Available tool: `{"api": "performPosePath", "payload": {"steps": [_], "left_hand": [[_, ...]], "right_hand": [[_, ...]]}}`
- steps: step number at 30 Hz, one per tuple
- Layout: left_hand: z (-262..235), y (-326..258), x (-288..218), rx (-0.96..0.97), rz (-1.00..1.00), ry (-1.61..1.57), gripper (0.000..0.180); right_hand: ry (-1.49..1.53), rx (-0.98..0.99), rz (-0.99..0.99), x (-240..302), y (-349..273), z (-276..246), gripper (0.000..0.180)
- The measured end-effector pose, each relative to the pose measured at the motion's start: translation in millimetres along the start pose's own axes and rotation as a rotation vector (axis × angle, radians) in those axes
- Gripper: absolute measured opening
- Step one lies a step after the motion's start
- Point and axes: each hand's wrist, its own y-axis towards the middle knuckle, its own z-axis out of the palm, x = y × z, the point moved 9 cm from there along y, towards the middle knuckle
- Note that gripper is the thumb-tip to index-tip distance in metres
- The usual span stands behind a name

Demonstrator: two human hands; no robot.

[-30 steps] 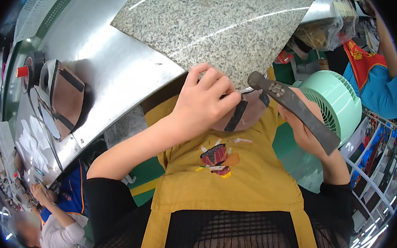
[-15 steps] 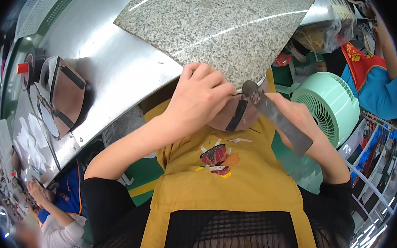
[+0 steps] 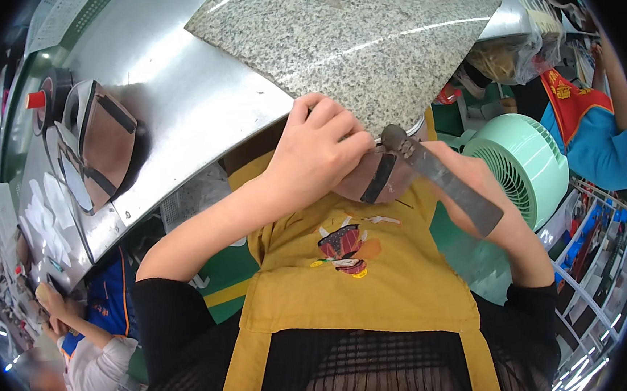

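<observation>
A brown leather-like piece with a black strip point(image 3: 357, 181) lies against the near corner of the granite slab point(image 3: 362, 54). My left hand point(image 3: 319, 146) is closed over its upper left edge, with the fingers curled and the tips hidden. A dark metal hammer point(image 3: 457, 184) slants across in front of my right hand point(image 3: 474, 178), its narrow end over the slab's corner beside the piece. My right hand is closed around it. The handle and most of the gripping fingers are hidden behind the head and the hand.
A similar brown piece with black strips point(image 3: 108, 141) stands on the metal table point(image 3: 198, 102) at left, next to a dark round container with a red cap point(image 3: 35, 100). A green fan point(image 3: 522, 170) is at right. Co-workers are at lower left and far right.
The hammer's wide end has shifted slightly up and right. My left hand keeps its hold on the brown piece. The lower-left co-worker's hands have moved a little.
</observation>
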Motion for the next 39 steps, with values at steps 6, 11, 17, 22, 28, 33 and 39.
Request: {"api": "performPosePath", "payload": {"steps": [6,11,17,22,28,33,39], "left_hand": [[-4.2,-0.9,-15.2,-0.061,0.118,0.112,0.021],[-3.9,-1.7,-14.0,-0.069,0.113,0.095,0.022],[-0.4,-1.8,-5.5,-0.035,0.051,0.006,0.020],[0.6,7.2,6.7,-0.018,-0.068,-0.205,0.019],[9.7,16.1,-10.6,-0.072,-0.031,-0.056,0.015],[5.9,16.6,6.6,0.145,-0.088,-0.205,0.012],[4.0,14.5,-1.0,0.154,-0.147,-0.097,0.011]], "right_hand": [[0.053,-0.101,0.049,8.9,-2.5,-7.4,0.034],[-0.036,-0.031,-0.095,7.4,6.3,-3.2,0.038],[-0.098,-0.022,-0.066,9.7,1.6,3.9,0.037],[0.098,-0.121,-0.055,-0.5,-7.1,-9.1,0.025],[0.091,-0.208,-0.022,-4.4,-13.1,-15.5,0.017],[0.041,-0.168,-0.003,-11.5,-13.0,-3.4,0.022],[0.072,-0.160,-0.023,-9.1,-11.8,-6.3,0.021]]}}
